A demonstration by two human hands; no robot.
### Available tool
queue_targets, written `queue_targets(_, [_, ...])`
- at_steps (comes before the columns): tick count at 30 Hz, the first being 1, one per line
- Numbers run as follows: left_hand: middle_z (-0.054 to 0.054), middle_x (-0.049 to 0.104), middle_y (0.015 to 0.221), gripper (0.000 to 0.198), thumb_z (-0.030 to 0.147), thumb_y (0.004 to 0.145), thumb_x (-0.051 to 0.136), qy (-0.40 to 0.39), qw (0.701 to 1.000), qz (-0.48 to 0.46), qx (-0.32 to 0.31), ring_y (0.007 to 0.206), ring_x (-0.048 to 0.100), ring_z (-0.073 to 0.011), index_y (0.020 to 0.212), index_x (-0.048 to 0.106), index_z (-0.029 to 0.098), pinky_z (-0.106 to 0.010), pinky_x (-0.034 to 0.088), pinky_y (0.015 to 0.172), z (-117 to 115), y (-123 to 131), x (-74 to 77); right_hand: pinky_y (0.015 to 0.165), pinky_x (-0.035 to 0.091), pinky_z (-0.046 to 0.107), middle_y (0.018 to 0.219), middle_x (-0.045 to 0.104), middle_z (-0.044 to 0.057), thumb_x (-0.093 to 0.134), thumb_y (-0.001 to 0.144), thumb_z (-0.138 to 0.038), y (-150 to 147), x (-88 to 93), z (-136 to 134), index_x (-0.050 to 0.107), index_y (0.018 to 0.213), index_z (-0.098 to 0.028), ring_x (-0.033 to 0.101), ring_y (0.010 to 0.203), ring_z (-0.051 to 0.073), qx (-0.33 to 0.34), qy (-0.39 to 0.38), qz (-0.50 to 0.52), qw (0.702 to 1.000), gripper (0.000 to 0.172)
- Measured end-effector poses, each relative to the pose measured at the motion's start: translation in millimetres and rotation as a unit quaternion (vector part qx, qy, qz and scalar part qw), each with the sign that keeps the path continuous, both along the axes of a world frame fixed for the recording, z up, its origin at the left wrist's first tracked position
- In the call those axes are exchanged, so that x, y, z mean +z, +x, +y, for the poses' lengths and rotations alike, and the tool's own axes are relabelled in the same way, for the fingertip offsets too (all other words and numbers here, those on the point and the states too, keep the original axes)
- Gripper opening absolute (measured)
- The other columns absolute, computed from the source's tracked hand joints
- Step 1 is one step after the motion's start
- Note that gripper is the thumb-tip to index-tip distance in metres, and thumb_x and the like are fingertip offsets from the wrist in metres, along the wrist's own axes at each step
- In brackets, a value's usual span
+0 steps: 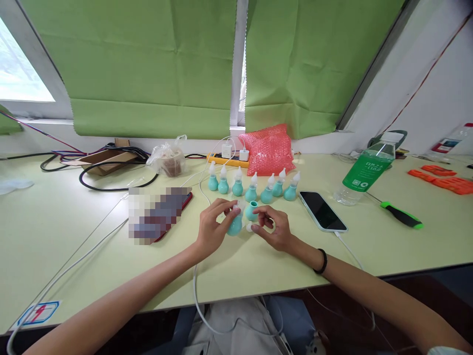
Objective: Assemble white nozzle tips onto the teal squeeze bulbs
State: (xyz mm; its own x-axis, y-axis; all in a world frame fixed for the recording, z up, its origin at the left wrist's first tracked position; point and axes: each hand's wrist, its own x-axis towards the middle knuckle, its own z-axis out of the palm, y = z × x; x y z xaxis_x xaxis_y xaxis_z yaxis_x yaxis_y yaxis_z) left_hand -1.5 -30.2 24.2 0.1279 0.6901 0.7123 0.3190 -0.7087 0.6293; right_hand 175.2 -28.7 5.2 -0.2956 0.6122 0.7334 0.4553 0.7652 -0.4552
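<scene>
My left hand (216,222) is closed around the upper part of a teal nasal aspirator (235,227), whose clear top is partly hidden by my fingers. Beside it stands a teal bulb (252,211) with an uncovered round mouth. My right hand (273,227) is just right of that bulb, thumb and forefinger apart, the forefinger close to the bulb's side. At the thumb tip lies a small whitish nozzle (249,227); whether the thumb touches it I cannot tell. Behind my hands stand several upright teal aspirators (237,187) with clear pointed tips.
A pink bubble-wrap bag (268,150) and an orange power strip (229,161) sit behind. To the right are a phone (323,211), a water bottle (364,170) and a screwdriver (401,215). A red-edged phone (173,217) and a white cable (195,281) lie left.
</scene>
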Motion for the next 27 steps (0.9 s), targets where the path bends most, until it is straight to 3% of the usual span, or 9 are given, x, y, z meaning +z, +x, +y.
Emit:
queue_targets(3, [-0.004,0.062,0.069,0.011,0.022,0.072,0.059,-0.011,0.998,-0.03,-0.046,0.06,0.054,-0.0114,0.079,0.064,0.015,-0.024,0.045,0.057,-13.1,7.2,-0.1,0.054,0.042,0.027,0.072,0.056,0.003,0.051,0.075,-0.034,-0.4,2.4,-3.9,0.047,0.097,-0.019,0.048,0.056,0.012,0.062,0.047,-0.02,0.997,0.028])
queue_targets(6, [-0.003,0.064,0.066,0.009,0.023,0.067,0.063,-0.053,0.993,-0.074,-0.074,0.059,0.057,-0.0125,0.073,0.065,0.016,-0.025,0.049,0.056,-20.2,11.8,-2.3,0.059,0.044,0.027,0.077,0.059,0.004,0.046,0.079,-0.029,-1.4,0.7,-5.1,0.047,0.098,-0.02,0.054,0.064,0.014,0.082,0.048,-0.021,0.995,0.021])
queue_targets(10, [-0.004,0.065,0.067,0.011,0.026,0.065,0.064,-0.124,0.979,-0.121,-0.108,0.057,0.059,-0.0132,0.066,0.065,0.015,-0.024,0.052,0.052,-20.0,12.9,-4.4,0.056,0.043,0.025,0.073,0.058,0.002,0.035,0.085,-0.025,-2.7,-2.7,-6.9,0.05,0.09,-0.021,0.054,0.062,0.012,0.079,-0.023,0.036,0.996,0.017])
queue_targets(14, [-0.004,0.064,0.068,0.015,0.028,0.065,0.065,-0.195,0.963,-0.141,-0.124,0.058,0.06,-0.0133,0.072,0.066,0.015,-0.023,0.053,0.051,-20.2,13.7,-4.6,0.055,0.043,0.025,0.07,0.055,0.002,0.034,0.085,-0.031,-5.7,-2.1,-10.2,0.048,0.09,-0.02,0.052,0.06,0.013,0.109,-0.098,0.048,0.988,0.018])
queue_targets(17, [-0.003,0.065,0.067,0.015,0.028,0.063,0.066,-0.217,0.953,-0.164,-0.132,0.061,0.06,-0.0143,0.071,0.066,0.015,-0.023,0.052,0.052,-20.7,14.6,-3.8,0.061,0.045,0.027,0.074,0.055,0.003,0.041,0.082,-0.034,-8.6,0.2,-12.4,0.045,0.094,-0.019,0.053,0.065,0.014,0.149,-0.144,0.045,0.977,0.019])
queue_targets(21, [-0.003,0.064,0.066,0.013,0.025,0.063,0.067,-0.237,0.935,-0.181,-0.19,0.055,0.059,-0.014,0.07,0.066,0.014,-0.027,0.052,0.053,-17.7,13.8,-2.2,0.057,0.044,0.026,0.07,0.054,0.003,0.034,0.085,-0.036,-11.1,2.3,-12.4,0.046,0.094,-0.018,0.053,0.061,0.013,0.187,-0.24,0.102,0.947,0.023])
queue_targets(27, [-0.003,0.063,0.065,0.013,0.028,0.066,0.064,-0.24,0.935,-0.165,-0.204,0.052,0.059,-0.0136,0.067,0.067,0.015,-0.027,0.052,0.051,-14.7,10.9,-0.2,0.053,0.045,0.026,0.067,0.055,0.003,0.035,0.084,-0.043,-11.5,2.2,-10.7,0.048,0.096,-0.016,0.053,0.057,0.013,0.212,-0.312,0.137,0.916,0.032])
